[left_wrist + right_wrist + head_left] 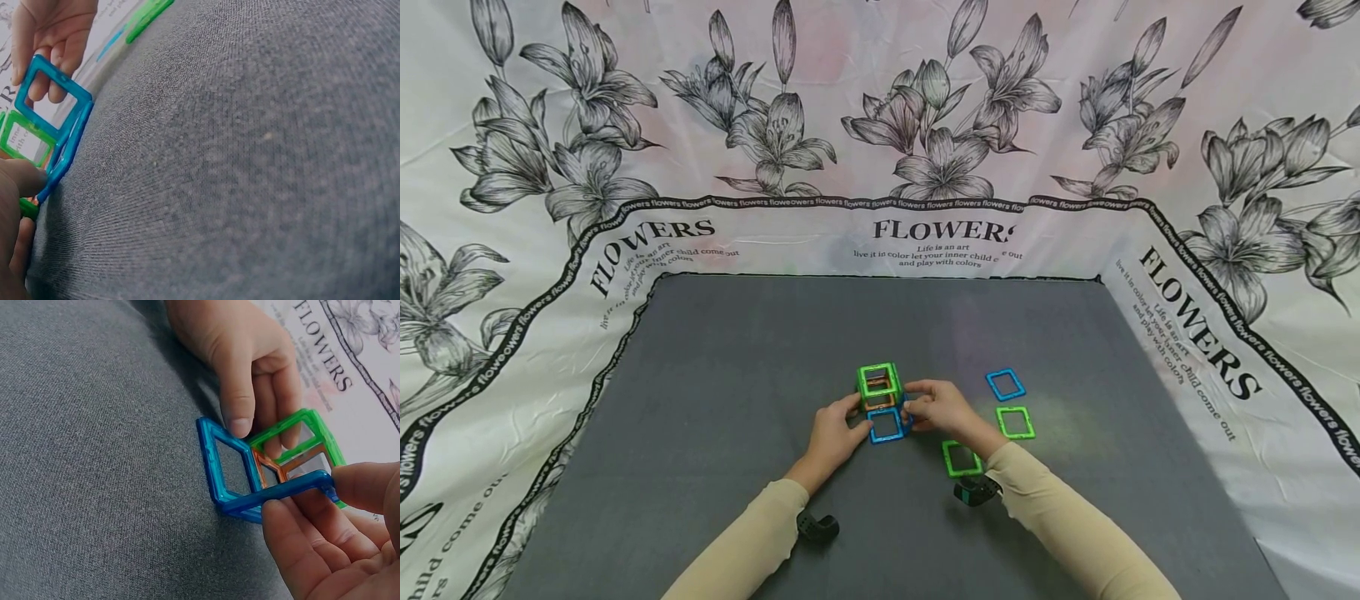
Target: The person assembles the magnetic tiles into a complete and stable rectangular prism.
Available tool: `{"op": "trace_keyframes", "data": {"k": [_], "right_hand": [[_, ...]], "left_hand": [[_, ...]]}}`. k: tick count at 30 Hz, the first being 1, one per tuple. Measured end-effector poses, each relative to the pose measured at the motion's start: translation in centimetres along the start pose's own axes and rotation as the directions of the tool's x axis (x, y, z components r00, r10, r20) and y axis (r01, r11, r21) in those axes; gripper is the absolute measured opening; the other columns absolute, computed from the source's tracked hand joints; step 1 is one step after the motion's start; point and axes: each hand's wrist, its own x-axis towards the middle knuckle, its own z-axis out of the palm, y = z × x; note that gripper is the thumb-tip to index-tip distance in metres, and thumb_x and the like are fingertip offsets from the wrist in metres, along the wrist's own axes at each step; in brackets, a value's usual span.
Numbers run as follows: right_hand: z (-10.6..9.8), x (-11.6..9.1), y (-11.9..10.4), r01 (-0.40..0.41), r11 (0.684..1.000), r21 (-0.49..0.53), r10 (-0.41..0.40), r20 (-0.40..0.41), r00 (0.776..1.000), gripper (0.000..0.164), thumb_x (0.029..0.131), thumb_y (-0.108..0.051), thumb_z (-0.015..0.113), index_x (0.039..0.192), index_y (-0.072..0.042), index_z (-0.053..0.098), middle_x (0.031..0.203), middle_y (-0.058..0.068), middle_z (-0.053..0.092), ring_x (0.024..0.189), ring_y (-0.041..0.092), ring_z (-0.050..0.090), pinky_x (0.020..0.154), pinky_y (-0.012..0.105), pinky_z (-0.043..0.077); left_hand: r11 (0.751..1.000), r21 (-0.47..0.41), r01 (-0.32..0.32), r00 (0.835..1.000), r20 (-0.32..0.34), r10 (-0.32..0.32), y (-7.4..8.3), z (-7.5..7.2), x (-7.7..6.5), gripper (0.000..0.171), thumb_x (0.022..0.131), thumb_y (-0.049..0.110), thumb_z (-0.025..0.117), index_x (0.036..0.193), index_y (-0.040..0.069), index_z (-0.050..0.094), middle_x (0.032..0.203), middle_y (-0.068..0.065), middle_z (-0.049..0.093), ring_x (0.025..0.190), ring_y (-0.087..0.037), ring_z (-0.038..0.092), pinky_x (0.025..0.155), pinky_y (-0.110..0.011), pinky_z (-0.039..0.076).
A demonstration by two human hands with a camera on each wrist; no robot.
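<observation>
A small cube of magnetic tiles (878,381), with green and orange frames, stands near the middle of the cloth. A blue square tile (886,425) lies flat against its near side. My left hand (835,433) holds this joined piece from the left, its thumb at the blue tile's edge and its fingers by the green side. From the right, my right hand (942,405) pinches a second blue square tile (281,491) between thumb and fingers. That tile stands up along the flat one's right edge, meeting it at a corner in the right wrist view.
To the right lie loose square tiles: a blue one (1006,385), a green one (1015,422), and another green one (961,459) under the right forearm. A grey cloth (737,358) covers the surface, and a flower-printed white sheet (820,237) rises around its back and sides.
</observation>
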Motion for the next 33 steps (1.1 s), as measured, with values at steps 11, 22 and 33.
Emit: {"op": "trace_keyframes", "data": {"k": [11, 22, 33], "right_hand": [[0.39, -0.23, -0.14, 0.016, 1.0, -0.009, -0.016, 0.013, 1.0, 0.046, 0.101, -0.009, 0.062, 0.142, 0.008, 0.052, 0.102, 0.022, 0.077, 0.093, 0.025, 0.075, 0.082, 0.043, 0.063], [0.5, -0.76, -0.6, 0.047, 0.997, -0.057, -0.046, 0.017, 0.999, 0.047, 0.102, -0.01, 0.061, 0.144, 0.008, 0.051, 0.103, 0.024, 0.076, 0.096, 0.031, 0.075, 0.084, 0.045, 0.063], [0.63, -0.77, -0.54, 0.055, 0.997, -0.06, -0.054, 0.009, 0.998, 0.045, 0.102, -0.01, 0.06, 0.143, 0.008, 0.052, 0.102, 0.024, 0.076, 0.093, 0.03, 0.075, 0.083, 0.045, 0.063]], "left_hand": [[1.0, 0.002, 0.002, 1.0, -0.005, -0.002, -0.01, 0.13, -0.03, 0.048, 0.084, 0.008, 0.08, 0.129, -0.003, 0.067, 0.118, -0.024, 0.073, 0.098, -0.032, 0.076, 0.087, -0.045, 0.061], [1.0, 0.015, -0.017, 1.0, -0.004, 0.017, 0.14, 0.04, -0.06, 0.048, 0.085, 0.009, 0.079, 0.129, -0.003, 0.067, 0.118, -0.023, 0.073, 0.099, -0.032, 0.075, 0.086, -0.044, 0.061], [1.0, 0.012, -0.024, 1.0, -0.014, 0.025, 0.24, -0.05, -0.08, 0.046, 0.084, 0.008, 0.079, 0.127, -0.003, 0.068, 0.116, -0.024, 0.074, 0.097, -0.031, 0.076, 0.085, -0.044, 0.061]]}}
